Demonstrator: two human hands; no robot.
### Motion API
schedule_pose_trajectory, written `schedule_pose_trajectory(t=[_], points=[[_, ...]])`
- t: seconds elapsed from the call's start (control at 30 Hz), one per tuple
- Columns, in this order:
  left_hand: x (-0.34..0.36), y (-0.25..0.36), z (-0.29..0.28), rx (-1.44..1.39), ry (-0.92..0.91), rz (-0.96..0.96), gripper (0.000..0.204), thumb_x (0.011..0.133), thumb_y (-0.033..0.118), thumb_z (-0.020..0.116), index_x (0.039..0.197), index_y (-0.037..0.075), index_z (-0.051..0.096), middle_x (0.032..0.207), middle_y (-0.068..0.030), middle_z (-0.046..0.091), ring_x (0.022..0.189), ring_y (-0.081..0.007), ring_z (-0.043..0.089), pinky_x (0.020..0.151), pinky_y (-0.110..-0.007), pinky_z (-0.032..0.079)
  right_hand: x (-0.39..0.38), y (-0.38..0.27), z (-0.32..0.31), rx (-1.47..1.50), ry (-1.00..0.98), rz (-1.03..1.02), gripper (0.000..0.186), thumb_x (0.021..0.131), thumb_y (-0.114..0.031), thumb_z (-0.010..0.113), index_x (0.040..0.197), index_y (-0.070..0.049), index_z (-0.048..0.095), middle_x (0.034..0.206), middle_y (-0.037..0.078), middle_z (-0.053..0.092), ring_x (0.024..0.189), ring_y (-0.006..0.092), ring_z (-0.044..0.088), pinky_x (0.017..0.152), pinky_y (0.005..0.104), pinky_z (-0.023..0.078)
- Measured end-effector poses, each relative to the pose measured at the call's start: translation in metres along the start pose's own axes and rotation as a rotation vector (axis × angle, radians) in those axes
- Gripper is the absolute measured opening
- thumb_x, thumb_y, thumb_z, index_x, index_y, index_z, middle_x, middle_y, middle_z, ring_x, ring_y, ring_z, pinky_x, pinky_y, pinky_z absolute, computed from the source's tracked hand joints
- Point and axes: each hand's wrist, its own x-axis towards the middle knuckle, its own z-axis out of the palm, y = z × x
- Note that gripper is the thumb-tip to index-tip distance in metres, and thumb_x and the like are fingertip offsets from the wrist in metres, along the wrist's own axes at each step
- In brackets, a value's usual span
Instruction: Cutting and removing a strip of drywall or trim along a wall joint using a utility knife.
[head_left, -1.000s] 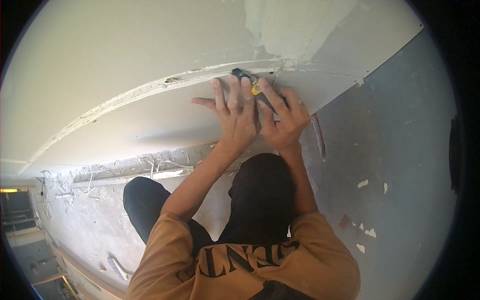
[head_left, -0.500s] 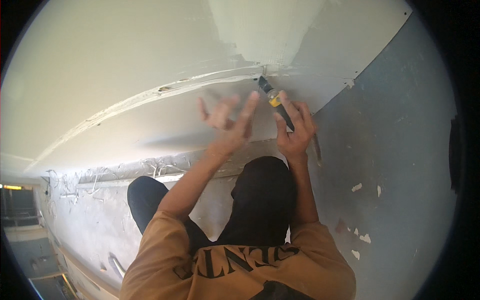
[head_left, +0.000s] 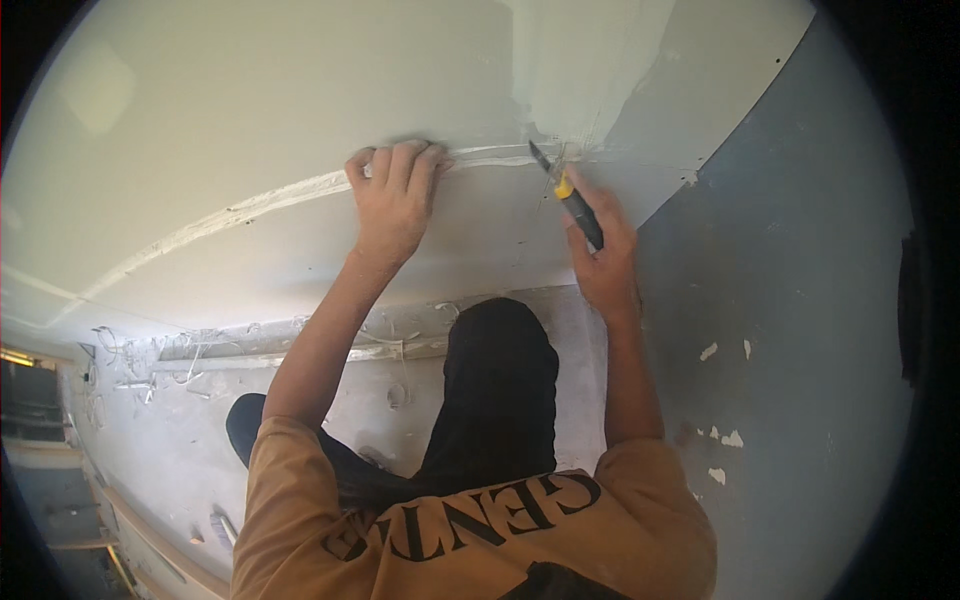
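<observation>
A utility knife (head_left: 579, 212) with a black and yellow handle is held in my right hand (head_left: 607, 250). Its dark blade points up and left and lies close to the white seam (head_left: 240, 212) across the pale plasterboard wall (head_left: 330, 90). My left hand (head_left: 393, 195) rests against that seam further left, its fingers bent and side by side. The fingertips face the board, so whatever they grip is hidden. Pale filler (head_left: 575, 70) coats the board above the knife.
A blue-grey wall (head_left: 760, 260) with chipped paint meets the board at right. My knees (head_left: 500, 350) are bent below my hands. Loose cables (head_left: 195, 365) and a ledge (head_left: 270, 360) run along the wall's foot at left. A long plank (head_left: 165, 545) lies at lower left.
My left hand has moved left and up from near the knife and now touches the seam, fingers bent. My right hand still holds the knife, shifted slightly right and turned.
</observation>
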Motion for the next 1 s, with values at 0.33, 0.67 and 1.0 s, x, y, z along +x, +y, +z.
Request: schedule_pose_trajectory(t=[0.33, 0.67, 1.0], points=[[-0.049, 0.014, 0.009, -0.204, -0.390, 0.361, 0.021, 0.099, 0.018, 0.072, 0.116, 0.008, 0.071, 0.118, -0.0078, 0.067, 0.111, -0.0263, 0.064, 0.102, -0.045, 0.046, 0.047, -0.044, -0.036, -0.461, -0.228, -0.186, 0.056, 0.098, -0.001, 0.072, 0.151, -0.019, 0.070, 0.120, 0.012, 0.072, 0.101, 0.0357, 0.071, 0.093, 0.0455, 0.056], [-0.106, 0.025, -0.004, -0.558, -0.484, 0.032, 0.041, 0.100, 0.017, 0.078, 0.139, 0.011, 0.070, 0.143, -0.0100, 0.064, 0.132, -0.0307, 0.063, 0.106, -0.048, 0.053, -0.013, 0.003, 0.037, -0.285, -0.022, -0.133, 0.074, 0.091, 0.004, 0.078, 0.157, -0.027, 0.067, 0.114, 0.014, 0.062, 0.105, 0.0339, 0.063, 0.094, 0.0460, 0.055], [-0.059, 0.052, 0.021, -0.405, -0.179, -0.045, 0.081, 0.094, 0.018, 0.082, 0.167, 0.009, 0.049, 0.173, -0.0125, 0.045, 0.161, -0.0351, 0.042, 0.132, -0.054, 0.034, -0.021, 0.038, 0.107, -0.326, 0.174, -0.168, 0.063, 0.093, -0.002, 0.081, 0.153, -0.020, 0.072, 0.117, 0.014, 0.061, 0.106, 0.0311, 0.061, 0.097, 0.0428, 0.050]])
